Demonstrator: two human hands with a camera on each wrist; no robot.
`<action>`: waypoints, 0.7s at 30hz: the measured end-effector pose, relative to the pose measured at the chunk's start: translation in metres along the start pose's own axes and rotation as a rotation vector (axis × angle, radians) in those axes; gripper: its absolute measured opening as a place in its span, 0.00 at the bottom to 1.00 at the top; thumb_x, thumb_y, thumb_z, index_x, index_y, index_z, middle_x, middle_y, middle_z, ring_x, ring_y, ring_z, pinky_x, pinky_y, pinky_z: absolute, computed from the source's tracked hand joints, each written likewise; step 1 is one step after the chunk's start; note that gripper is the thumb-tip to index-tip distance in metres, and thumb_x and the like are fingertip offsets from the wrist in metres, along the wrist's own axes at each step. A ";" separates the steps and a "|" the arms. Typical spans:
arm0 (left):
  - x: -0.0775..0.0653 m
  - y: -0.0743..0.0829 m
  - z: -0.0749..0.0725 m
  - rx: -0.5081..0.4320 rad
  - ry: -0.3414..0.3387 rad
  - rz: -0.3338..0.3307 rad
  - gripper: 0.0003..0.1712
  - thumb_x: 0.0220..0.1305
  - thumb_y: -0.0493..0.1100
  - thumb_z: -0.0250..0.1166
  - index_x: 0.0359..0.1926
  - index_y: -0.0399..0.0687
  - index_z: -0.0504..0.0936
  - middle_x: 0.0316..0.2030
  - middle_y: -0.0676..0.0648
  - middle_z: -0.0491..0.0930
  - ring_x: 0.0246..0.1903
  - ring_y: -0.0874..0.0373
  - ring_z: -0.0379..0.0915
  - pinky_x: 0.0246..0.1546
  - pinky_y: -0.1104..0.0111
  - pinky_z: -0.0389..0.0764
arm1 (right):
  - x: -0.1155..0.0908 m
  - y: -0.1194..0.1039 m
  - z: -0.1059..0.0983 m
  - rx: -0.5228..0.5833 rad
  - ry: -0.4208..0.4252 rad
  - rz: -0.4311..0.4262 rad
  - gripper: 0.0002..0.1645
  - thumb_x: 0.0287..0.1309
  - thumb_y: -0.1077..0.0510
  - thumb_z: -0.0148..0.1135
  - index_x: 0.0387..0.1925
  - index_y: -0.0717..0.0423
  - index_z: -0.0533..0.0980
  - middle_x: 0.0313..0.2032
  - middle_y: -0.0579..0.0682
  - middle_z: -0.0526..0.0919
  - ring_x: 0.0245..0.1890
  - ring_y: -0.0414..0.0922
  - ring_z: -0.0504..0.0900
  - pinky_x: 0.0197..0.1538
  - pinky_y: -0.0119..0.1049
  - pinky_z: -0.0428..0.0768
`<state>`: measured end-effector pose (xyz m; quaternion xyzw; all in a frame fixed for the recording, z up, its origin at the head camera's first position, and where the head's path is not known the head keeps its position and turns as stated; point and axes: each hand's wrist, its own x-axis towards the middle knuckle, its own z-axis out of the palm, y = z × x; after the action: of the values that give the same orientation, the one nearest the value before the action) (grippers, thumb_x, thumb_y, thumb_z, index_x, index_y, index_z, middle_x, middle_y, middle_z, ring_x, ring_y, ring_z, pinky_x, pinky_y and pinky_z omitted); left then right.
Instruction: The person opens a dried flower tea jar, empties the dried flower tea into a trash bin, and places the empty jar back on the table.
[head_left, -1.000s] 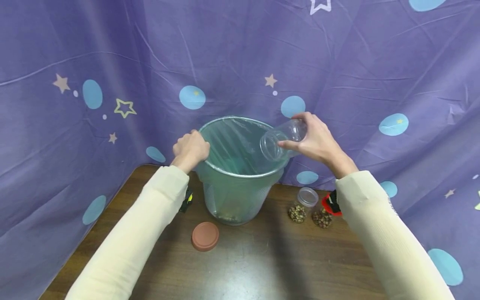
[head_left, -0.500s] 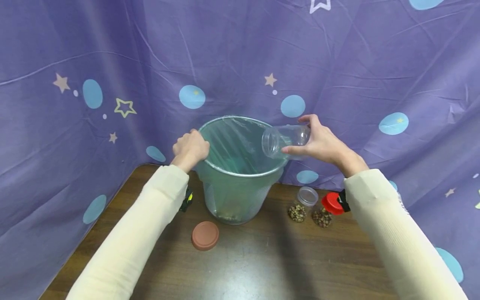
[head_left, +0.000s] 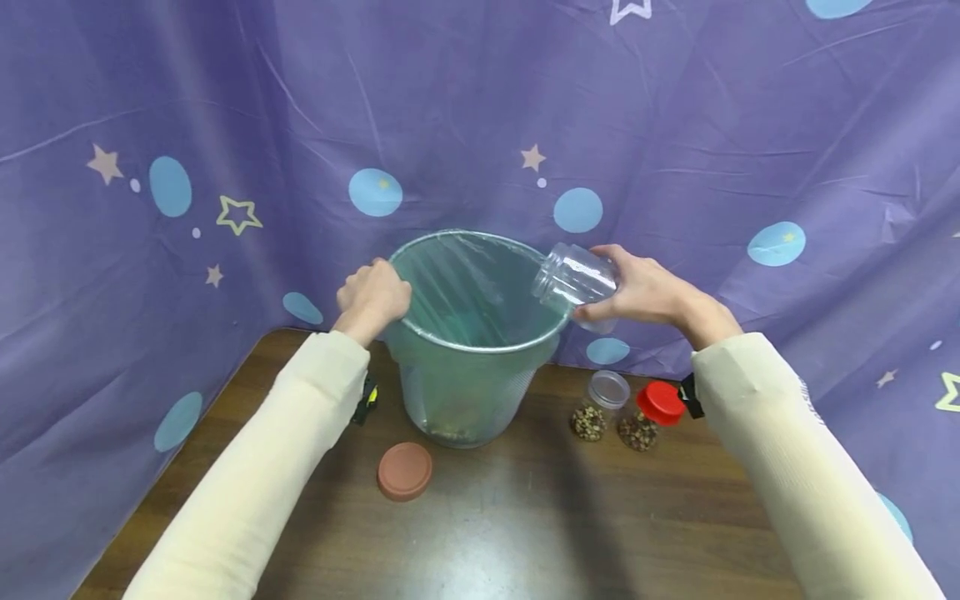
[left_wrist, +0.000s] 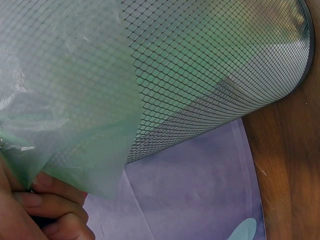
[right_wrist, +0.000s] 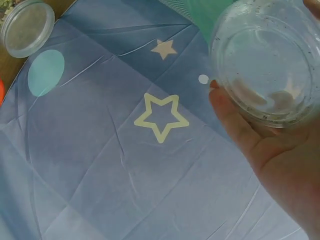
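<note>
A mesh trash bin, lined with a translucent green bag, stands upright on the table. My left hand grips its left rim, with fingers curled beside the bag's folded-over edge in the left wrist view. A clear plastic jar is in my right hand, thumb and fingers around its body. The jar is without a lid and tilted, its mouth over the bin's right rim, its base upward. Specks cling to its base in the right wrist view. Small dim bits show through the bin's bottom.
To the bin's right on the wooden table stand a clear-lidded jar and a red-lidded jar, both with brown pieces inside. A round terracotta-coloured lid lies in front of the bin. A purple patterned curtain hangs behind.
The right hand has moved slightly right, away from the bin's middle, and the jar's mouth has swung from pointing down to tilted upward. The left hand keeps its grip on the rim.
</note>
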<state>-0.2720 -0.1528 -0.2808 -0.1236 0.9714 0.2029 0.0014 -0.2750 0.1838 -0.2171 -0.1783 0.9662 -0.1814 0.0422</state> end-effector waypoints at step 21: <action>0.000 -0.001 0.001 -0.003 0.024 -0.005 0.29 0.69 0.50 0.47 0.59 0.31 0.70 0.55 0.30 0.77 0.53 0.34 0.76 0.50 0.48 0.78 | -0.001 0.006 0.016 0.080 0.123 0.065 0.55 0.40 0.27 0.72 0.62 0.56 0.68 0.49 0.57 0.81 0.48 0.54 0.81 0.51 0.50 0.79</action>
<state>-0.2716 -0.1535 -0.2827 -0.1282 0.9707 0.2031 -0.0101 -0.2736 0.1844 -0.2343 -0.1334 0.9642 -0.2291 -0.0041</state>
